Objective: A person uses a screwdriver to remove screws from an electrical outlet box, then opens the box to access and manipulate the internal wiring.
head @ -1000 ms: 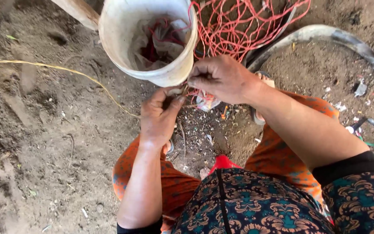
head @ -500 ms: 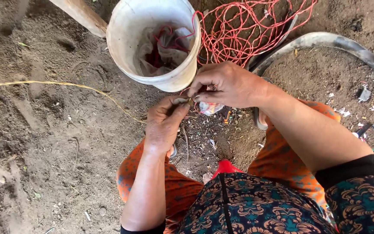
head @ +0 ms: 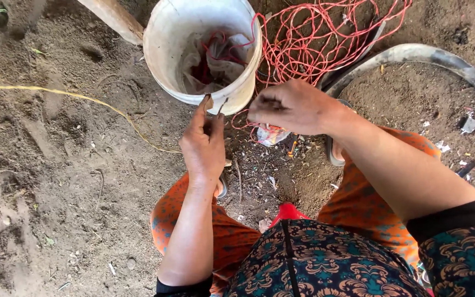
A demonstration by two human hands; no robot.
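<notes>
Pinching a thin strand, your left hand (head: 203,144) sat beside your closed right hand (head: 291,105), the red twine (head: 325,44) lying just beyond it.

person's bare left hand (head: 204,146) and bare right hand (head: 292,107), forearms uncovered. short black sleeves end near the elbows. dark top with teal and orange ornamental print. orange patterned trousers with darker spots. sandal partly visible.

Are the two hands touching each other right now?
Apart. The head view shows a strip of dirt ground and bucket rim between the left hand and the right hand.
</notes>
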